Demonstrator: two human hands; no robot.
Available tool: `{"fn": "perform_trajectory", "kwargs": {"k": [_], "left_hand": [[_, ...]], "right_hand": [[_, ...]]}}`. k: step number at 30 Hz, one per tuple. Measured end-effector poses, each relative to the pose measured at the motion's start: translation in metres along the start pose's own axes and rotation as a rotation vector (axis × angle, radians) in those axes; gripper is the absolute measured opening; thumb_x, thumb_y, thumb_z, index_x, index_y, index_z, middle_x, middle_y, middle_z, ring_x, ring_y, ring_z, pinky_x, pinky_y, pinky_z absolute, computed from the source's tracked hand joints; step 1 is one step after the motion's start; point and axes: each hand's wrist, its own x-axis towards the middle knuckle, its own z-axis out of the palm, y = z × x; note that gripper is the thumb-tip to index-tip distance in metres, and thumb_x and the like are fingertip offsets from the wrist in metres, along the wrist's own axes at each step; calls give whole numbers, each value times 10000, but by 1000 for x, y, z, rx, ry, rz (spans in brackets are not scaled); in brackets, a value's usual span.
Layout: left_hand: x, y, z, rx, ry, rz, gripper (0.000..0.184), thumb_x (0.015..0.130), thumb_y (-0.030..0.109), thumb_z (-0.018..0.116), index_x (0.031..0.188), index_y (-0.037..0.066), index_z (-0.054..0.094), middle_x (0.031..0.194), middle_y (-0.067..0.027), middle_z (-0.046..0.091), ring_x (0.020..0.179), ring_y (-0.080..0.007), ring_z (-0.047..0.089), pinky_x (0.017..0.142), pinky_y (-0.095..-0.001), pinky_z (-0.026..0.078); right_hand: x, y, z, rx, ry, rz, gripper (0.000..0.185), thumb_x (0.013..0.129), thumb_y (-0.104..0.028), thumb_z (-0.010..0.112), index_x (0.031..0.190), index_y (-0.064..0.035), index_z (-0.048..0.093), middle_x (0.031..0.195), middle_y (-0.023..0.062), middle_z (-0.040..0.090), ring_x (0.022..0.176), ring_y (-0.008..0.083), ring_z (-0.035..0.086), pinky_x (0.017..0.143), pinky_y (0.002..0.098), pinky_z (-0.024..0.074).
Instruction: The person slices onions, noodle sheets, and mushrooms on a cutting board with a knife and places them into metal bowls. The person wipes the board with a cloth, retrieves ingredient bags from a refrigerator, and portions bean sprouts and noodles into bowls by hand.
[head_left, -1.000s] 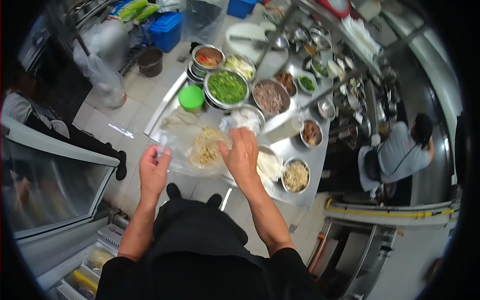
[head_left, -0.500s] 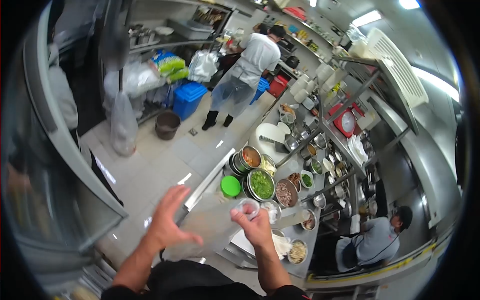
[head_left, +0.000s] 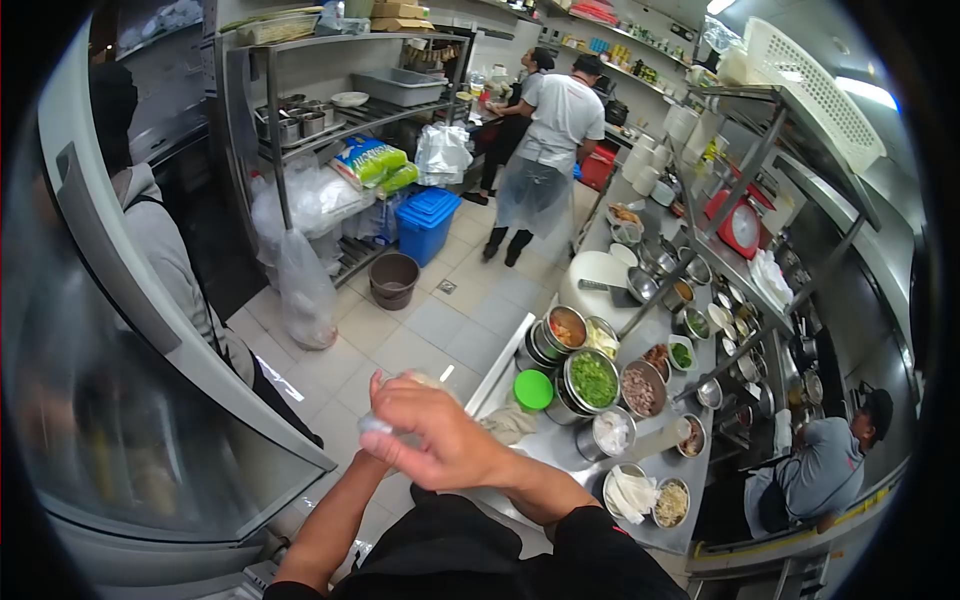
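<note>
My right hand (head_left: 430,430) is closed around a bunched clear plastic bag (head_left: 374,425), with a bit of the clear film showing above its knuckles. My left hand (head_left: 376,384) is right behind it, mostly hidden, with only a fingertip and the wrist showing; its grip cannot be made out. Both hands meet in front of my body, left of the steel counter (head_left: 560,440). Nearest to them on the counter are a crumpled cloth (head_left: 510,424) and a round green lid (head_left: 533,390).
Metal pots of chopped greens (head_left: 592,380) and chopped meat (head_left: 643,388) crowd the counter. A glass-doored cabinet (head_left: 200,400) stands at left, a person (head_left: 170,240) beside it. Other people work at the back and right. A brown bin (head_left: 394,282) and blue bin (head_left: 428,225) stand on the floor.
The plastic bag, earlier hanging wide from my right hand, is now bunched small. My open left hand has come together with the right, which moved left across it. The view has shifted left.
</note>
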Motion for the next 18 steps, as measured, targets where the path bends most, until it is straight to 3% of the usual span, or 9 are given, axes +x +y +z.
{"fn": "perform_trajectory", "kwargs": {"k": [4, 7, 8, 10, 12, 14, 16, 17, 18], "left_hand": [[11, -56, 7, -233, -110, -279, 238, 755, 125, 641, 980, 46, 643, 927, -67, 666, 939, -280, 610, 892, -409, 421], [65, -82, 4, -651, -276, -733, 171, 765, 49, 567, 911, -19, 626, 782, -90, 652, 702, -224, 615, 698, -328, 491], [87, -99, 13, -746, -150, -759, 178, 744, 51, 576, 901, -11, 633, 807, -119, 652, 704, -274, 610, 700, -352, 489], [137, -142, 40, -925, 108, -781, 193, 702, 55, 593, 880, 5, 646, 855, -178, 654, 709, -375, 598, 705, -399, 485], [168, -175, 56, -294, 200, -592, 125, 698, 61, 586, 797, -7, 620, 795, -177, 634, 693, -380, 584, 671, -413, 469], [183, -221, 62, 278, 338, -299, 107, 683, 85, 587, 661, -17, 562, 676, -180, 581, 656, -395, 556, 612, -447, 433], [193, -251, 56, 254, 143, -283, 114, 672, 92, 591, 650, -19, 580, 669, -188, 582, 649, -395, 564, 603, -439, 438], [202, -264, 51, 240, 59, -278, 118, 667, 95, 593, 645, -20, 590, 665, -191, 583, 645, -395, 569, 599, -434, 440], [216, -258, 40, 141, -69, -404, 122, 696, 103, 625, 684, -19, 619, 677, -154, 612, 628, -297, 587, 597, -379, 445]], "right_hand": [[22, 80, -38, 306, 404, 318, 201, 867, -156, 628, 727, -37, 545, 703, 22, 552, 677, 133, 530, 654, 311, 426], [22, 259, -79, 483, 843, 468, 258, 874, -235, 621, 691, -79, 528, 656, -25, 540, 603, 92, 494, 584, 276, 428], [14, 324, -74, 417, 918, 556, 273, 871, -248, 624, 682, -81, 518, 649, -24, 541, 599, 87, 489, 583, 268, 431], [6, 367, -8, 75, 539, 854, 159, 884, -213, 606, 836, -63, 581, 786, 38, 585, 720, 146, 545, 691, 305, 470], [13, 364, 68, 219, 522, 894, 139, 891, -172, 594, 872, -36, 569, 848, 101, 583, 756, 222, 549, 695, 342, 461], [35, 343, 83, 153, 601, 726, 125, 897, -130, 583, 908, -9, 557, 910, 165, 581, 792, 297, 554, 699, 378, 453], [62, 335, 35, -286, 737, 219, 134, 867, -82, 604, 802, -10, 512, 786, 171, 515, 697, 315, 498, 616, 402, 400], [67, 356, 2, -242, 740, 219, 113, 845, -37, 621, 804, -8, 520, 712, 140, 464, 655, 318, 467, 589, 398, 388], [85, 362, -43, -327, 676, 122, 121, 846, -42, 630, 814, -2, 520, 726, 139, 484, 652, 298, 477, 597, 374, 398]]}}
